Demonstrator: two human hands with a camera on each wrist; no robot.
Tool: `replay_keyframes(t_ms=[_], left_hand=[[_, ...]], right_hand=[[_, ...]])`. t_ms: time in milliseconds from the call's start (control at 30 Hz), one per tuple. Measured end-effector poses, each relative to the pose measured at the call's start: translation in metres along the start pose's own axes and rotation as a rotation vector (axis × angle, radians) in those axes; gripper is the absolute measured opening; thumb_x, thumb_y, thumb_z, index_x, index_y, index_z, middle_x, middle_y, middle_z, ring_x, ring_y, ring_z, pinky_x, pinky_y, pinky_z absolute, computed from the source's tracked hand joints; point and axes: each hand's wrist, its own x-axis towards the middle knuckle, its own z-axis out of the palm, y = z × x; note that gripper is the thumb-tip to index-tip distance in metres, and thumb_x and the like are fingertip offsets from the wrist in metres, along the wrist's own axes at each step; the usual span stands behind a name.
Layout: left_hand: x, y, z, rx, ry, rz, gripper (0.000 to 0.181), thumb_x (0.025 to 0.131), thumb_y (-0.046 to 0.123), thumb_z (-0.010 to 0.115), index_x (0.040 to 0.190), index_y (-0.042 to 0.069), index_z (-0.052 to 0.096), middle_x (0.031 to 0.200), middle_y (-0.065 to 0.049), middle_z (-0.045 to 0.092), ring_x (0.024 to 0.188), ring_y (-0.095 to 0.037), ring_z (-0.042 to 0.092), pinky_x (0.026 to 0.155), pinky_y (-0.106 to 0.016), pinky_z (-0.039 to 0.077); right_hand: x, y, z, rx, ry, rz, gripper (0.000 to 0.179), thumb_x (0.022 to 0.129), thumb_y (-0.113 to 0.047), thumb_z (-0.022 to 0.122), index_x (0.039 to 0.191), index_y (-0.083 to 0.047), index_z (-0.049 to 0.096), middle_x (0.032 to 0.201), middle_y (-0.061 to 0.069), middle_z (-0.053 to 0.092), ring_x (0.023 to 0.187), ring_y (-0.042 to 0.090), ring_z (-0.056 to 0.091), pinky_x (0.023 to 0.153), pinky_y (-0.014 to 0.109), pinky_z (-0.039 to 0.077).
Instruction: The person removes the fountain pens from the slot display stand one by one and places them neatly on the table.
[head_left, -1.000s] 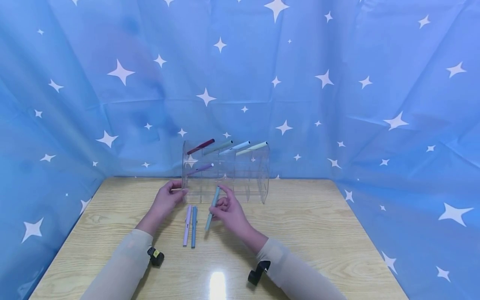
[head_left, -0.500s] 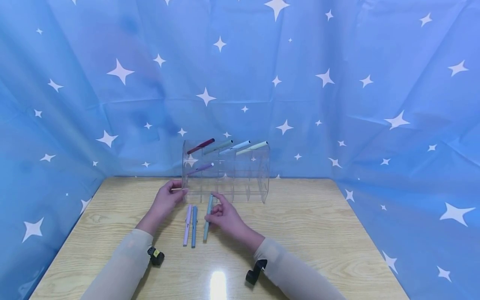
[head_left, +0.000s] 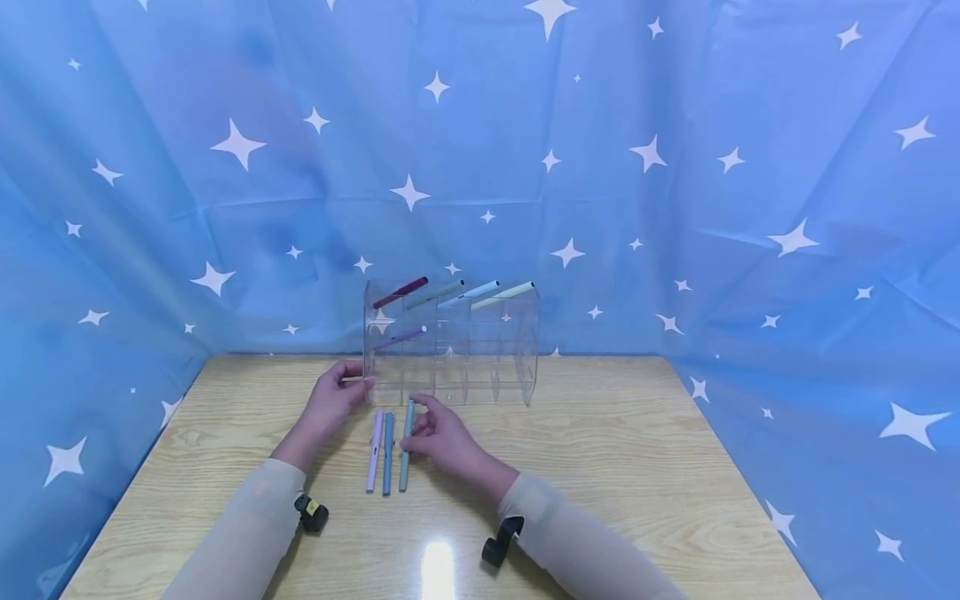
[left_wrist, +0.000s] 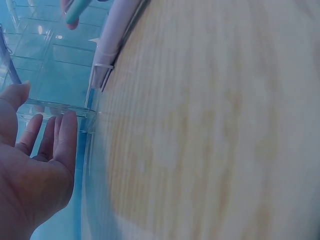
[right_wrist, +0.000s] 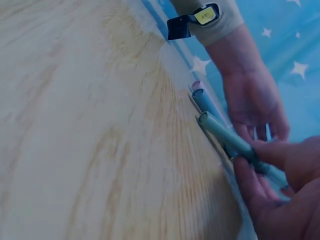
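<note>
A clear plastic pen rack (head_left: 480,390) stands at the back of the table. My left hand (head_left: 335,402) holds its left side panel, thumb on one side and fingers on the other, as the left wrist view (left_wrist: 45,165) shows. Between thumb and fingers of my right hand (head_left: 444,437) is a teal-green pen (head_left: 406,467), lying in front of the rack with its far end near the lower edge. Just left of it are a blue pen (head_left: 387,454) and a lilac pen (head_left: 374,454), roughly parallel. In the right wrist view the pinched green pen (right_wrist: 225,134) is close up.
In the rack's top row rest a dark red pen (head_left: 401,292), a grey-green pen (head_left: 437,294), a light blue pen (head_left: 471,294) and a pale green pen (head_left: 504,295). A purple pen (head_left: 401,337) lies lower left. Behind hangs a blue starred cloth (head_left: 480,167).
My right hand has brought the teal-green pen left and toward me, from a slant to nearly parallel beside the blue pen. The left hand and the rack have stayed put.
</note>
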Motion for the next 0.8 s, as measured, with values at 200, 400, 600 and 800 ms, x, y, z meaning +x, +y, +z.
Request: replay_keyframes(t_ms=[200,400,600,800], left_hand=[[-0.001,0.001,0.001,0.006,0.001,-0.006,0.048,0.111,0.026,0.071,0.149,0.001,0.059,0.144,-0.02,0.061,0.124,-0.031,0.066,0.09,-0.022,0.059],[0.0,0.0,0.001,-0.003,-0.008,0.002,0.052,0.11,0.028,0.072,0.151,0.0,0.058,0.146,-0.022,0.06,0.126,-0.032,0.065,0.091,-0.023,0.059],[0.0,-0.001,0.0,-0.008,-0.014,-0.007,0.05,0.111,0.029,0.071,0.151,0.001,0.058,0.145,-0.021,0.06,0.125,-0.032,0.066,0.091,-0.024,0.059],[0.001,-0.003,-0.001,0.002,-0.014,0.001,0.05,0.111,0.029,0.071,0.15,0.0,0.058,0.146,-0.022,0.06,0.126,-0.032,0.066,0.091,-0.024,0.059]], right_hand=[[0.005,-0.003,0.003,-0.119,-0.008,0.039,0.084,0.093,-0.006,0.09,0.165,-0.003,0.046,0.096,0.006,0.073,0.082,0.016,0.07,0.076,0.029,0.063],[0.009,-0.012,0.005,-0.19,-0.012,0.096,0.083,0.091,-0.007,0.092,0.162,-0.003,0.05,0.094,0.003,0.071,0.08,0.015,0.07,0.075,0.028,0.062],[0.012,-0.018,0.007,-0.193,-0.018,0.128,0.086,0.087,-0.001,0.093,0.162,-0.001,0.05,0.093,0.004,0.071,0.077,0.016,0.07,0.072,0.028,0.063],[0.016,-0.021,0.008,-0.245,-0.038,0.132,0.087,0.087,-0.005,0.095,0.161,0.0,0.05,0.091,0.002,0.072,0.074,0.015,0.072,0.075,0.027,0.062]])
